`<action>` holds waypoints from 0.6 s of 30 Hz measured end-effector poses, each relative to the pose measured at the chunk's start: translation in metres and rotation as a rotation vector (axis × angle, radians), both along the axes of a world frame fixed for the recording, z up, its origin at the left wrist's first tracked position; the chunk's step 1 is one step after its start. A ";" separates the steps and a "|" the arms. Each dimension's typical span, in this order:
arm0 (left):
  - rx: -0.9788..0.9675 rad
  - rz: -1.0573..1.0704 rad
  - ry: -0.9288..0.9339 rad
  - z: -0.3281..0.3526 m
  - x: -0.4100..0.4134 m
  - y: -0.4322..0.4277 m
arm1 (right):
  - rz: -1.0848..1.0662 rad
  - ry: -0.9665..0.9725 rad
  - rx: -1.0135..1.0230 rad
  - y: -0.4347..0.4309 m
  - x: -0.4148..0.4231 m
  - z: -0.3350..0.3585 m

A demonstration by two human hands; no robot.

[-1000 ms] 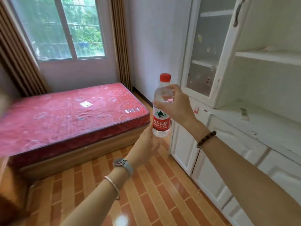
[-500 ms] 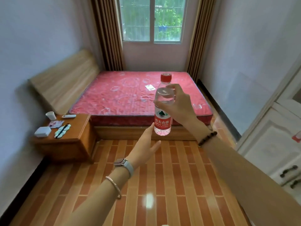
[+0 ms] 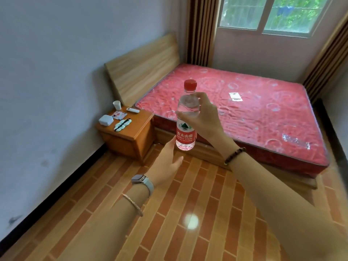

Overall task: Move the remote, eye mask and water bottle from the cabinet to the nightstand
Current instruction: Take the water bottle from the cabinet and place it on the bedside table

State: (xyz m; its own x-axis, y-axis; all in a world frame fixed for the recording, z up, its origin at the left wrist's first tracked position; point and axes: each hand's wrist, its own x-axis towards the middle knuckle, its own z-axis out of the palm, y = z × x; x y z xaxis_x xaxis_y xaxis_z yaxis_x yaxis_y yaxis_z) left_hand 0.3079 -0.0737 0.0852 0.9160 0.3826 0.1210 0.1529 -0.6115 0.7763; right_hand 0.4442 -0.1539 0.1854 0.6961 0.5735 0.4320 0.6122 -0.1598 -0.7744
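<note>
Water bottle (image 3: 186, 117), red-capped, its red label reading "NONGFU SPRING" under Chinese characters, was held upright in the air to the right of the nightstand (image 3: 140, 123), with clear water inside. The right hand (image 3: 204, 118) curled round its upper part. The left hand (image 3: 166, 163) reached straight-fingered just beneath, gripping nothing. On the nightstand lay the eye mask (image 3: 122, 124), the remote (image 3: 133, 110), a cup (image 3: 116, 105) and a white box (image 3: 106, 120). A red mattress (image 3: 254, 113) lay to its right, above a brick-patterned floor (image 3: 188, 232).

The water bottle (image 3: 186, 117), clear plastic with a red cap and red label, is upright in the air, gripped round its upper half by the right hand (image 3: 204, 119). The white remote (image 3: 132, 110) lies flat along the nightstand's (image 3: 140, 126) far edge. The eye mask (image 3: 122, 124), seemingly pale green with a dark strap, lies near the top's middle.
</note>
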 end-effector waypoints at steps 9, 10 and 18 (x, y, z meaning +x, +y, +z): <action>-0.044 0.150 0.051 -0.017 0.040 0.079 | 0.147 0.032 -0.021 0.101 0.052 -0.025; -0.049 0.158 0.051 -0.019 0.045 0.090 | 0.157 0.028 -0.022 0.113 0.058 -0.027; -0.060 0.224 0.064 -0.022 0.091 0.177 | 0.215 0.015 -0.032 0.206 0.102 -0.031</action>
